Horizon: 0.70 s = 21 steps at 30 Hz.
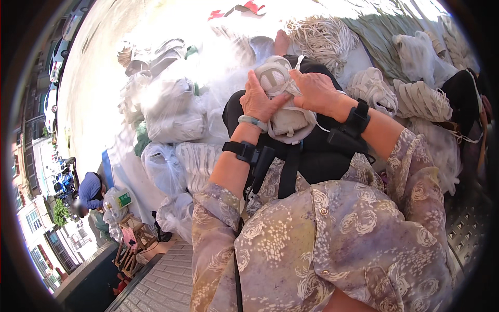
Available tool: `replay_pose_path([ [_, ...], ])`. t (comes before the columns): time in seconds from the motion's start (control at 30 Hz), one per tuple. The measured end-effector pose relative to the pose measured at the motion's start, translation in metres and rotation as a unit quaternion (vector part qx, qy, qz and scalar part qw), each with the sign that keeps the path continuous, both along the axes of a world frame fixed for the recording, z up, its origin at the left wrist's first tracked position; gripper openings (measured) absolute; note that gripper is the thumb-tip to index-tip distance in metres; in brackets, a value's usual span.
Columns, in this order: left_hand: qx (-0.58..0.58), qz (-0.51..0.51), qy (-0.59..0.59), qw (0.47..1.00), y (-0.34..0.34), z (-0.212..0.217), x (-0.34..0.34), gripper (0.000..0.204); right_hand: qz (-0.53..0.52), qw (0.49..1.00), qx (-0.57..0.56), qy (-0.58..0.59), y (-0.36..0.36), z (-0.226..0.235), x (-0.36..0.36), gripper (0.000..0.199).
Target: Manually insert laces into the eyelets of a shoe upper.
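Note:
My left hand (pixel 260 100) and my right hand (pixel 316 91) both grip a pale grey-white shoe upper (pixel 285 120) held over my lap in dark trousers (pixel 317 156). My left thumb and fingers press on its left side. The right-hand fingers pinch its top edge near a thin white cord. A jade-coloured bangle sits on my left wrist, and black straps with small devices wrap both wrists.
Clear plastic bags (pixel 169 112) full of white pieces are piled to my left. Bundles of white cord and more shoe uppers (pixel 410 96) lie at the right and behind. A person in a blue cap (pixel 91 190) sits at lower left beside a small wooden stool (pixel 132 242).

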<state>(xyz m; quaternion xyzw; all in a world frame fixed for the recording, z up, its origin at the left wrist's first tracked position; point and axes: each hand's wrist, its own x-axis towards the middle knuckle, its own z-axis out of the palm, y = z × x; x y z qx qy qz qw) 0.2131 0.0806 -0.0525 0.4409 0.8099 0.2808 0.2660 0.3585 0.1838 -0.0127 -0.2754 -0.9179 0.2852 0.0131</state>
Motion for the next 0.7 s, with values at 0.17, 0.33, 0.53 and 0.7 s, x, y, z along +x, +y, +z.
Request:
replay_pose_path([
  [0.17,0.009,0.061,0.104,0.993,0.004,0.000,0.021,0.104,-0.005,0.998,0.029,-0.054,-0.013,-0.008,-0.007,0.023],
  [0.33,0.019,0.063,0.137,0.988,0.003,-0.006,0.022,0.102,-0.014,0.997,0.037,-0.060,-0.013,-0.007,-0.011,0.019],
  [0.53,0.024,0.070,0.122,0.990,0.001,-0.005,0.023,0.102,0.009,0.997,0.029,-0.071,-0.012,-0.004,-0.011,0.019],
  [0.7,0.031,0.075,0.121,0.989,0.001,-0.006,0.023,0.101,0.030,0.998,0.023,-0.054,-0.011,-0.001,-0.009,0.019],
])
